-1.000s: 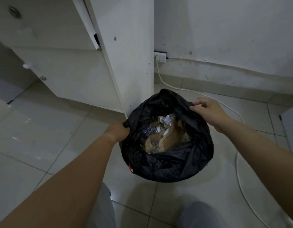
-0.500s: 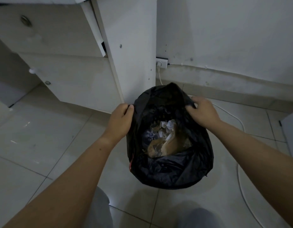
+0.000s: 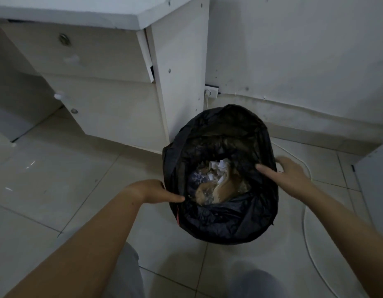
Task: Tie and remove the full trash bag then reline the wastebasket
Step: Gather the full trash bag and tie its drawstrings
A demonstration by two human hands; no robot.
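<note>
A: Start at the left. What stands there?

B: A white desk [image 3: 83, 67] with drawers, its end panel coming down to the tiled floor [image 3: 57, 168]. A wall socket [image 3: 211, 91] shows just past that panel, low on the wall [image 3: 293, 50].

A: And the left hand?

B: The left hand [image 3: 153, 191] is at the near-left rim of the black trash bag [image 3: 225, 220]. Its thumb lies over the plastic at the rim and the fingers are hidden on the outside, so it looks pinched on the bag's edge, though I cannot see the grip fully.

A: Where is the bag itself?

B: On the floor right at the foot of the desk's end panel, close to the wall. It is draped over the wastebasket, which it hides almost entirely; only a thin red strip shows at the near-left side. The mouth is open, not tied, with crumpled paper [image 3: 218, 166], brown cardboard and clear plastic inside.

A: The right hand?

B: The right hand [image 3: 290, 175] is blurred at the bag's right rim, thumb pointing inward over the opening, fingers spread. It looks open; whether it touches the plastic I cannot tell.

A: Anything farther right?

B: A white cable [image 3: 306, 233] trails across the floor, passing behind the bag.
</note>
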